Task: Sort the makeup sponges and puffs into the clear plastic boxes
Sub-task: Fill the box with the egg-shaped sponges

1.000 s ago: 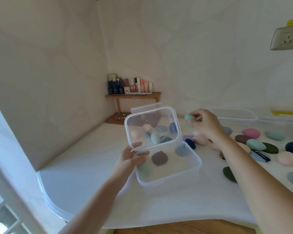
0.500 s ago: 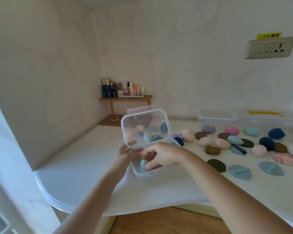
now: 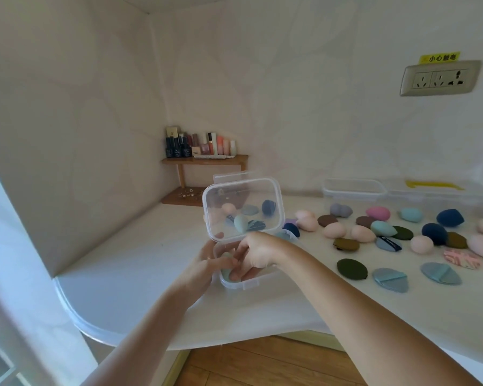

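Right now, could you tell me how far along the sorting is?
Done: hard to tell, since the hands cover most of the open clear box. In hand: the left hand grips its side while the fingers of the right hand rest on a pale green sponge inside. Left: many sponges and puffs lie on the table, and two more boxes wait behind them.

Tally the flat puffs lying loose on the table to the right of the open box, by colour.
Blue-grey puffs: 3
Dark green puffs: 2
Olive-brown puffs: 2
Brown puffs: 2
Pink patterned puff: 1
Total: 10
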